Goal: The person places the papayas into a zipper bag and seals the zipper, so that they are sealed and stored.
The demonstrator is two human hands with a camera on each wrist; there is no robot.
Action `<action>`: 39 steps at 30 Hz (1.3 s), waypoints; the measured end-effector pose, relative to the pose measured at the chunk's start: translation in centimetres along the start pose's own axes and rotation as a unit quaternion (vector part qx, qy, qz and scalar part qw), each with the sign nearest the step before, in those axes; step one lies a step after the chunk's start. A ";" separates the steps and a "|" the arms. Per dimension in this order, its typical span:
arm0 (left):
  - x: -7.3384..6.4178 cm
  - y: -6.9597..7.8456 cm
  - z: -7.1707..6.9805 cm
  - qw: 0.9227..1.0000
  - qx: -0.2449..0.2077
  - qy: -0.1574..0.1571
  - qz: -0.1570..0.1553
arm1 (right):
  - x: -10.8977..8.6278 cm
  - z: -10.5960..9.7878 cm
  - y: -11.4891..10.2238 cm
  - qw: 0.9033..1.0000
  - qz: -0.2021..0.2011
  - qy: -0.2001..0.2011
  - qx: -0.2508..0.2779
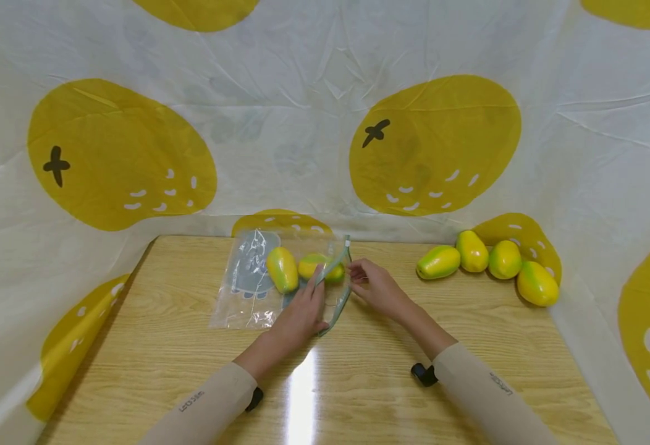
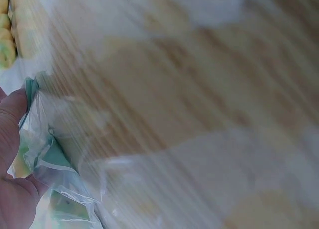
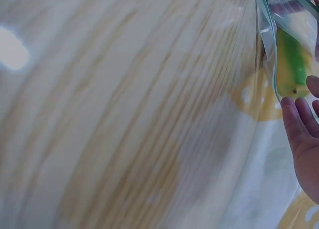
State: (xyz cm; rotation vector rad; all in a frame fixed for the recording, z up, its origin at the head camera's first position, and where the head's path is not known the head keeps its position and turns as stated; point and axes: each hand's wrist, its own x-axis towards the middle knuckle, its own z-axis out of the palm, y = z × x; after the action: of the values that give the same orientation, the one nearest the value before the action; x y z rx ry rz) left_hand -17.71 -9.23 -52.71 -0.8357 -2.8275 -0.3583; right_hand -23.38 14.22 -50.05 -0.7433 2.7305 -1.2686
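White cloth (image 1: 286,161) printed with yellow fruit hung behind a wood-grain desk (image 1: 180,371). From the head view, a clear bag (image 1: 255,266) lay by the desk's far edge, left of its middle, with two yellow-green fruits (image 1: 282,270) inside; the left hand (image 1: 299,309) held its green rim (image 1: 335,317) between thumb and fingers, while the right hand (image 1: 377,287), fingers loose, touched the rim. Four similar fruits (image 1: 472,251) lay together at the desk's far right corner. In the left wrist view, a fingertip met the green strip. In the right wrist view, nearly straight fingers reached the rim beside one bagged fruit
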 end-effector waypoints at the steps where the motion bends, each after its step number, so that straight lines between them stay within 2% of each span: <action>1: 0.0 0.0 0.0 1.000 -0.005 -0.001 -0.003 | -0.3 -0.4 0.0 1.000 0.003 -0.001 -0.008; 7: -0.1 -0.1 0.0 0.999 -0.029 -0.004 -0.014 | -2.2 -3.5 0.9 0.997 0.022 0.006 -0.079; 15: -0.2 -0.2 -0.2 0.999 -0.031 -0.017 -0.018 | -4.2 -9.7 3.6 0.987 0.026 0.034 -0.154; 17: -0.2 -0.2 -0.3 0.999 -0.029 -0.019 -0.018 | -4.5 -11.2 4.4 0.985 0.029 0.029 -0.167; 22: -0.1 -0.3 -0.4 0.999 -0.034 -0.017 -0.016 | -4.9 -14.1 5.8 0.980 0.043 -0.013 -0.195; 26: -0.2 -0.4 -0.3 0.999 -0.030 -0.014 -0.011 | -5.0 -15.4 6.3 0.974 0.051 -0.041 -0.216; 32: -0.2 -0.5 -0.2 0.999 -0.030 -0.016 -0.011 | -4.6 -16.2 6.8 0.966 0.063 -0.070 -0.242; 39: -0.1 -0.6 0.1 0.999 -0.042 -0.023 -0.012 | -4.6 -16.4 7.6 0.954 0.044 -0.074 -0.287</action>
State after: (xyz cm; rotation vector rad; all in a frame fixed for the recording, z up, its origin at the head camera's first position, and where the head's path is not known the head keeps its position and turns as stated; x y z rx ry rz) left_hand -17.96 -9.76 -52.96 -0.8383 -2.8847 -0.4713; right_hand -26.20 32.01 -45.42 -0.6949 2.9717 -0.3670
